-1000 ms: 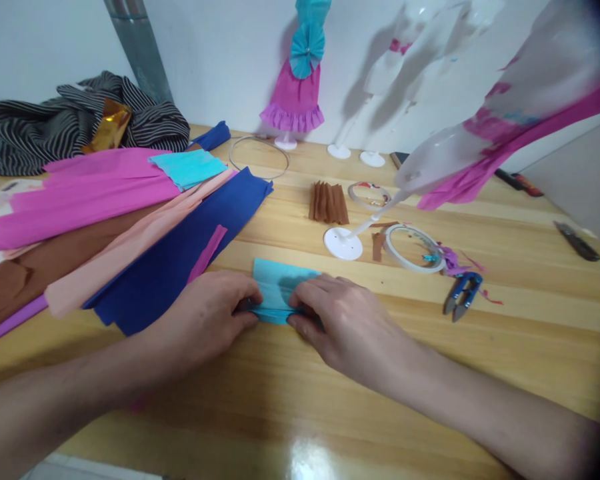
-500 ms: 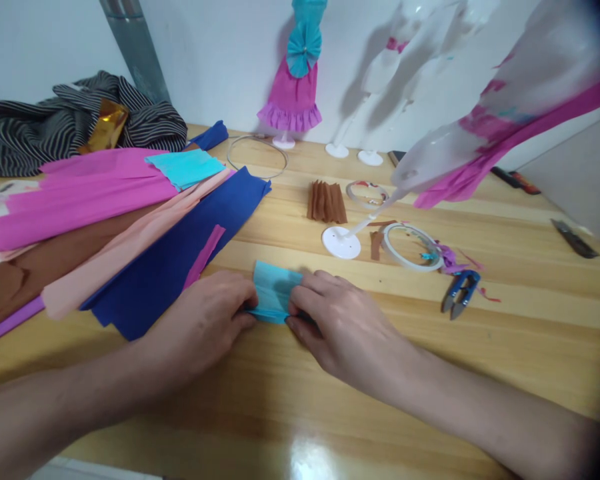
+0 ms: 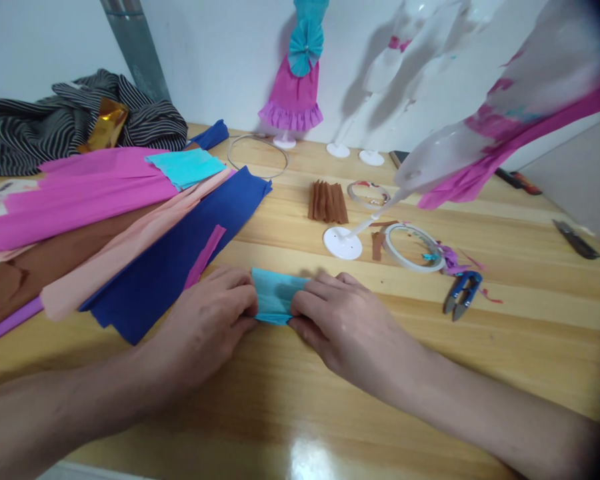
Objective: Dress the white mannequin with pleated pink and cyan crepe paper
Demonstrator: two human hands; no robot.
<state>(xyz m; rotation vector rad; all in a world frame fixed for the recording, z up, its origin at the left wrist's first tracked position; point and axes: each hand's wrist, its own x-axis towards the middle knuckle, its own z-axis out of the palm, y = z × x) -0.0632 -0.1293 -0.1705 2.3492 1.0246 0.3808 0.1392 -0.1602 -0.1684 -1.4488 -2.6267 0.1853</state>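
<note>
A small piece of turquoise crepe paper (image 3: 277, 293) lies on the wooden table, its near edge folded into narrow pleats. My left hand (image 3: 215, 310) pinches the left end of the folded edge between thumb and fingers. At the right end, my right hand (image 3: 337, 320) grips the same fold, fingers curled over the paper. Both fingertips partly hide the paper's sides. Just beyond my left hand rests a magenta paper strip (image 3: 205, 255) on a dark blue crepe sheet (image 3: 180, 247).
Crepe sheets, including a magenta one (image 3: 85, 200), spread at left. A pleated brown paper (image 3: 327, 202), a tape roll (image 3: 387, 248) and blue thread snips (image 3: 463, 295) lie beyond and right. A white mannequin (image 3: 430, 160) leans at right; a dressed one (image 3: 295, 87) stands behind.
The flat part of the turquoise paper beyond the fold looks shorter, its far edge nearer my hands. Both hands keep their pinch in almost the same place.
</note>
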